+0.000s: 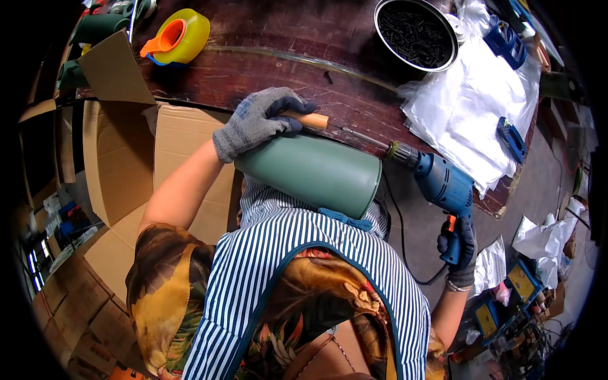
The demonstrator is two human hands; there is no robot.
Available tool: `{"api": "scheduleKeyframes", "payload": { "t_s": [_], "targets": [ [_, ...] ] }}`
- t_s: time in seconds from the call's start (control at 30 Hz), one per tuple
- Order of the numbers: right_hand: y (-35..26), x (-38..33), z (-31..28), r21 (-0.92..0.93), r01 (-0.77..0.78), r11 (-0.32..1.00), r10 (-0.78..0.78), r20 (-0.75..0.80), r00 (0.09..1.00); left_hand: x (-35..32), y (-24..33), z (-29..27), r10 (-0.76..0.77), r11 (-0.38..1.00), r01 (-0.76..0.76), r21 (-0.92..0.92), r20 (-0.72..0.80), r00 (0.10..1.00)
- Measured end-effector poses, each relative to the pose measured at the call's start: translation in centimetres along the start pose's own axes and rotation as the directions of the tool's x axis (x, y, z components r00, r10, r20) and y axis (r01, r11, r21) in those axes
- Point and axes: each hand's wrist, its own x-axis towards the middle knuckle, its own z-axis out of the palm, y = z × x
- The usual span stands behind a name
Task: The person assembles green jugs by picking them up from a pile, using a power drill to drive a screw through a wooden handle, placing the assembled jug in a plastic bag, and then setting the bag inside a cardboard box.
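Observation:
My left hand [259, 120], in a grey knit glove, is closed round a short light-wood handle [313, 120] and rests on top of a green cylinder [316, 170]. The cylinder lies across my lap against the table edge, its smooth end toward the right. In my gloved right hand [465, 250] is a blue power drill [446, 183], gripped by its handle near the orange trigger. Its long thin bit points left toward the wooden handle's free end. Whether the bit's tip touches the wood or a dark screw there, I cannot tell.
On the dark red table [278, 28] stand a round tin of black screws [415, 35] and a yellow tape dispenser [196, 38]. White plastic bags [468, 107] lie at the right. An open cardboard box [120, 164] is at my left. The drill's black cord [400, 231] hangs down.

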Motion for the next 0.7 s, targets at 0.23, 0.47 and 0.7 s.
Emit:
{"api": "scheduleKeyframes", "payload": {
  "t_s": [0.23,0.47,0.7],
  "targets": [
    [-0.7,1.1,0.5,-0.053,-0.006,0.999,0.011,0.081,0.997,0.5,-0.6,-0.1,0.003,0.999,-0.004,0.045,0.026,1.000],
    [-2.7,2.5,4.5,-0.118,-0.064,0.991,0.093,0.265,0.960,0.6,-0.4,-0.8,-0.051,0.998,0.050,0.030,0.037,0.998],
    [-2.7,5.2,4.9,0.120,-0.316,0.941,0.255,0.359,0.898,0.7,-0.4,-0.6,-0.010,1.000,0.009,0.019,0.040,0.999]
  ]
}}
